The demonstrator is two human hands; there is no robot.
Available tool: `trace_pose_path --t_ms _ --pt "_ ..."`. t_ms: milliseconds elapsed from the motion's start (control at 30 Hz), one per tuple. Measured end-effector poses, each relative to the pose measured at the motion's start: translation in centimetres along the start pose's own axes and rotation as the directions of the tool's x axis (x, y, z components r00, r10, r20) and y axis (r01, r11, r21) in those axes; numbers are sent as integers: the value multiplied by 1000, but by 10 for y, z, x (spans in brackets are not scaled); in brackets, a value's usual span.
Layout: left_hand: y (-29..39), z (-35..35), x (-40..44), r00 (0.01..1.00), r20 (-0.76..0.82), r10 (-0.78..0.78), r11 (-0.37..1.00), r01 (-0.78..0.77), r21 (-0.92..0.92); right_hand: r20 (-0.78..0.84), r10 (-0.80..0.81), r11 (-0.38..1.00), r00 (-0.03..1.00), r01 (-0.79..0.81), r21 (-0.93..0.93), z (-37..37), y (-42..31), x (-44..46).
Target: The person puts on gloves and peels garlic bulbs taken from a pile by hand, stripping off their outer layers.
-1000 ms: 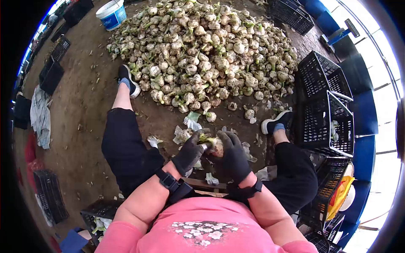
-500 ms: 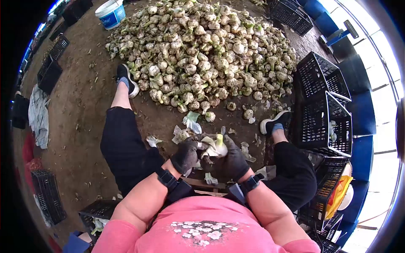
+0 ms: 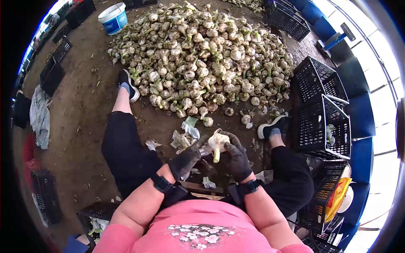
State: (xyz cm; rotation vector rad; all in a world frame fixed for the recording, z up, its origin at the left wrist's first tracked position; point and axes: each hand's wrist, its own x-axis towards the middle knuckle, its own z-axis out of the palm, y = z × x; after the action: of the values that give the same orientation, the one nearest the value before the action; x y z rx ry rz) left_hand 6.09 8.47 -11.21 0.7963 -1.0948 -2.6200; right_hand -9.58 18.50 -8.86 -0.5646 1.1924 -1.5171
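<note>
A pale garlic bulb (image 3: 218, 142) with a short green-white stem sits between my gloved hands, its stem pointing down toward me. My right hand (image 3: 238, 159) grips the bulb from the right, fingers curled behind it and thumb in front. At the bulb's left side, my left hand (image 3: 184, 162) is closed around a short, shiny grey tool (image 3: 205, 151), mostly hidden by the fingers; its kind is unclear. Peeled skins (image 3: 181, 141) and a piece of husk (image 3: 208, 182) lie on the ground around my hands. Beyond them spreads a big heap of garlic bulbs (image 3: 198, 63).
Black plastic crates (image 3: 322, 126) line the right side, one with a few bulbs inside. A white-and-blue bucket (image 3: 113, 19) stands behind the heap at left. Another crate with husks (image 3: 97, 213) is at my lower left. A grey cloth (image 3: 39, 118) lies far left.
The garlic bulb has been turned so its stem points down toward me instead of up, and its loose outer skin is gone. My right hand has shifted slightly up around it.
</note>
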Motion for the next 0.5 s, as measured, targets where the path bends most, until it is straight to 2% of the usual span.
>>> trace_pose_path --t_ms 33,100,167,200,233,300,333,367,400,433,467,500 --pt "7 15 -5 995 97 -4 977 24 -210 15 5 1000 1000 -5 5 3 2 1" --pt "0 7 -3 991 125 47 969 -15 -247 149 146 943 978 -183 279 9 0 4" --pt "-5 1 -1 993 60 98 970 -82 -227 106 150 959 983 -171 228 10 -2 7" --pt "-8 -3 3 984 -56 171 983 -174 -61 7 4 973 1000 -3 -229 8 -1 9" --pt "-13 -6 2 984 -55 168 983 -171 -65 -20 -169 754 985 117 -647 7 0 10" --pt "-6 -1 -2 977 -132 169 983 -156 99 -92 -148 724 985 44 -688 25 -13 6" --pt "-12 -1 2 968 -124 216 976 -216 11 -36 -172 617 984 79 -783 29 -14 6" --pt "-17 -2 5 970 -121 211 977 -212 9 27 -185 496 982 117 -860 31 -15 7" --pt "-22 -3 6 945 -104 311 949 -303 86 66 -193 407 979 141 -903 35 -20 7" --pt "-26 -5 8 911 -78 405 907 -390 160 59 -192 407 980 135 -903 35 -14 9" --pt "-28 -10 12 860 -35 508 804 -460 376 59 -211 427 976 146 -892 36 -8 13" --pt "-32 -15 15 861 -35 507 806 -459 375 59 -227 448 972 158 -880 37 -3 15"
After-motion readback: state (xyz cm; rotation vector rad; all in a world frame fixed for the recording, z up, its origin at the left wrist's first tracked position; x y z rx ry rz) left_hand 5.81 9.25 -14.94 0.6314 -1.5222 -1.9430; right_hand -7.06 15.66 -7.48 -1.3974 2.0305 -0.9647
